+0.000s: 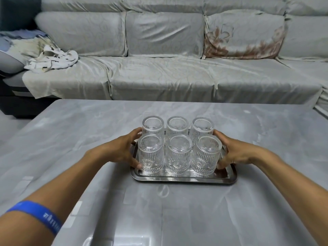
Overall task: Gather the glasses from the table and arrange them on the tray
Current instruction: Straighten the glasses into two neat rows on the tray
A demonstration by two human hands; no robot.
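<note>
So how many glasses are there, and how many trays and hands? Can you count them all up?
Glasses: 6, upside down in two rows of three, from the back-left glass to the front-right glass
Tray: 1
Hands: 2, the left hand and the right hand, one at each side of the glasses
Total: 9

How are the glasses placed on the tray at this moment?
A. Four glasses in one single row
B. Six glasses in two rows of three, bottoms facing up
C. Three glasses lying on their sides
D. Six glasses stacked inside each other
B: six glasses stand in two rows of three on the metal tray, with their thick bases on top, between the left hand and right hand.
</note>
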